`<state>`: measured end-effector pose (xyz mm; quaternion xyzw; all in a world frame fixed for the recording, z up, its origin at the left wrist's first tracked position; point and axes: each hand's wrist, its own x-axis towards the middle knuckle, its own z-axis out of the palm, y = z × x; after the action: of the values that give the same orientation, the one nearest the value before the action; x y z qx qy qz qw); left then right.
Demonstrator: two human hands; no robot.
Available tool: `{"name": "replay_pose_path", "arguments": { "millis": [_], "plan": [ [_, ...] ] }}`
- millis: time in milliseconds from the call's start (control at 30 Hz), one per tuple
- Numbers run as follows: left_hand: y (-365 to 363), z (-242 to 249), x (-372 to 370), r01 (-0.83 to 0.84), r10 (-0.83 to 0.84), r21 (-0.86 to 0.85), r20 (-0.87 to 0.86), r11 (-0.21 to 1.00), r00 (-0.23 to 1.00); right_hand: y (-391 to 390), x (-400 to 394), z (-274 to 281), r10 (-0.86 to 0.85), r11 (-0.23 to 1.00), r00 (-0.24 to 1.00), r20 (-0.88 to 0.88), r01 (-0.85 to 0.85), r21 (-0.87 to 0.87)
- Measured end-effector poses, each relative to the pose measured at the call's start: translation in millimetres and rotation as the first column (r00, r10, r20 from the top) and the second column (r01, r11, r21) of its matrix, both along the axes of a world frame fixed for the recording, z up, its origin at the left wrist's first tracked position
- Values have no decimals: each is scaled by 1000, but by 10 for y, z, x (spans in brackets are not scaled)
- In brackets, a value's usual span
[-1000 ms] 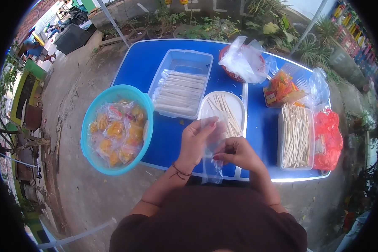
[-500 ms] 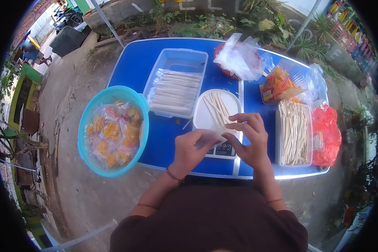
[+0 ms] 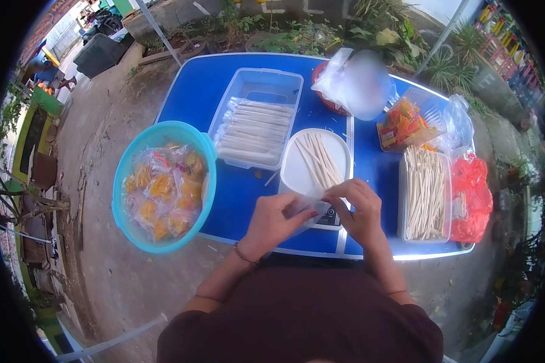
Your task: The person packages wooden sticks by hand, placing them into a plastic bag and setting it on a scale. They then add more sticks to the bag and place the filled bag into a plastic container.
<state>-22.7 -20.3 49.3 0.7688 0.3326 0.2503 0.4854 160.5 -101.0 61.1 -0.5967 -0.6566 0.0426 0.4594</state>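
Note:
My left hand (image 3: 274, 219) pinches a small clear plastic bag (image 3: 310, 209) between thumb and fingers. At the bag's other side, my right hand (image 3: 358, 212) has its fingers closed on the plastic edge. Both hands are in front of a white scale (image 3: 293, 166), partly covering its button panel. Pale thin sticks (image 3: 316, 158) lie loose on the scale's plate. Behind and left of the scale, a clear tray (image 3: 255, 157) holds a row of bagged sticks. More loose sticks (image 3: 424, 193) fill a clear box to the right.
A turquoise basin (image 3: 120, 209) with bagged yellow food stands at the left. On the blue table (image 3: 191, 91) are a red basket (image 3: 320, 74) with plastic bags, a container of orange packets (image 3: 401, 124) and a red bag (image 3: 472, 196). A person (image 3: 47, 74) is at far left.
My right hand's fingers have come down and closed on the plastic bag, which now extends between both hands. My left hand has shifted slightly lower.

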Motion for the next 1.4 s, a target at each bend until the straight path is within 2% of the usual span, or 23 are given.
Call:
{"name": "replay_pose_path", "arguments": {
  "millis": [67, 167, 267, 367, 467, 567, 667, 767, 867, 967, 1067, 1167, 1233, 1267, 1367, 1400],
  "plan": [
    [6, 8, -22, 20, -21, -15, -79, 1000, 997, 4, -25, 37, -25, 997, 994, 105, 17, 78],
    [26, -18, -54, 66, -63, 9, -181, 998, 981, -101, -9, -54, 146, 961, 958, -249, -197, -193],
    [37, 0, -85, 102, -108, -35, -233, 994, 966, -97, 64, -48, 255, 883, 885, -389, -377, -278],
    [51, -11, -144, 138, -150, -64, -254, 988, 955, -127, 120, -72, 257, 805, 882, -396, -422, -416],
    [66, -21, -199, 159, -172, -68, -282, 985, 944, -149, 82, -85, 218, 809, 812, -541, -461, -366],
    [58, 7, -214, 162, -175, -70, -286, 984, 942, -129, 1, -85, 160, 827, 802, -576, -427, -365],
    [58, 13, -207, 181, -190, -59, -268, 982, 945, -117, -20, -236, 164, 869, 766, -621, -410, -276],
    [64, -9, -213, 172, -177, -43, -256, 984, 950, -124, -30, -207, 190, 846, 697, -692, -474, -245],
    [57, -76, -232, 179, -186, -52, -225, 982, 956, -111, 15, -224, 146, 833, 839, -523, -390, -393],
    [85, -77, -234, 255, -265, -77, -197, 964, 944, -124, -30, -296, 21, 837, 712, -701, -397, -377],
    [101, -40, -219, 318, -335, -118, -190, 941, 923, -97, -35, -171, -2, 782, 757, -653, -406, -473],
    [96, -140, -209, 328, -345, -141, -121, 934, 931, -78, -27, -163, 134, 806, 890, -436, -354, -474],
    [86, -215, -207, 310, -325, -178, -60, 934, 944, -50, -22, -115, 181, 833, 925, -333, -325, -449],
    [88, -218, -213, 286, -305, -176, -93, 942, 948, -33, -16, -85, 202, 845, 939, -279, -311, -435],
    [101, -188, -217, 221, -247, -161, -161, 962, 956, 26, 27, -9, 105, 883, 943, -316, -235, -406],
    [105, -189, -215, 206, -230, -153, -163, 967, 959, 75, 63, -17, 16, 905, 969, -248, -120, -409]
  ]
}}
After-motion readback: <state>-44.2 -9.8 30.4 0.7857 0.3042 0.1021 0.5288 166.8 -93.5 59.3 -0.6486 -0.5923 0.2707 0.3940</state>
